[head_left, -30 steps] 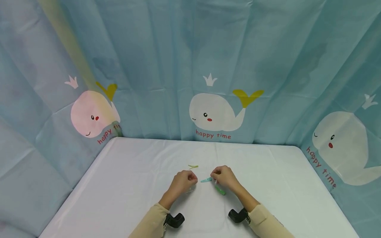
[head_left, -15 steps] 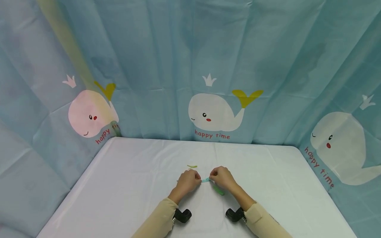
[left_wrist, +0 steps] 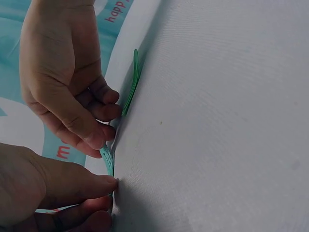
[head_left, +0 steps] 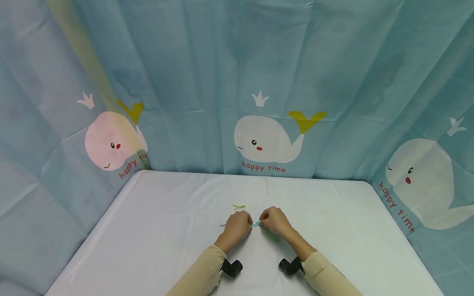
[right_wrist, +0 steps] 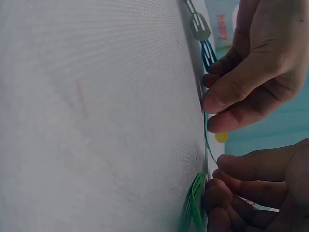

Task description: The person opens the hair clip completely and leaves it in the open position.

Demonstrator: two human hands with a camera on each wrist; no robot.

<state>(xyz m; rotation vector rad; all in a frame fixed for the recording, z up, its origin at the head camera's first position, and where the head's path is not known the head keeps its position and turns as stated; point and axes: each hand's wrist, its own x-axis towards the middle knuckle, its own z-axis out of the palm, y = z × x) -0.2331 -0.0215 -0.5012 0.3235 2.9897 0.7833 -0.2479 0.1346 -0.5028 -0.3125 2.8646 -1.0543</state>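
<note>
A teal snap hair clip (head_left: pixel 255 224) spans the small gap between my two hands, low over the white table. My left hand (head_left: pixel 238 226) pinches its left end between thumb and fingers. The other end is in the fingertips of my right hand (head_left: pixel 275 220). In the left wrist view a short stretch of the teal clip (left_wrist: pixel 107 158) shows between the hands; both ends are hidden by fingers. Just below my right hand lies a green hair clip (head_left: pixel 271 236), which appears large beside that hand in the right wrist view (right_wrist: pixel 195 200).
Beyond my left hand lies a yellow-green hair clip (head_left: pixel 238 206), its arms spread. Past the left hand, the right wrist view has a grey clip (right_wrist: pixel 199 26) and a blue clip (right_wrist: pixel 208 55). A blue curtain with whale prints (head_left: pixel 207 139) hangs behind the table.
My left hand has moved right to the teal clip and taken its left end. My right hand stays at the other end, shifted slightly left. A thin clip end now shows left of my left hand.
</note>
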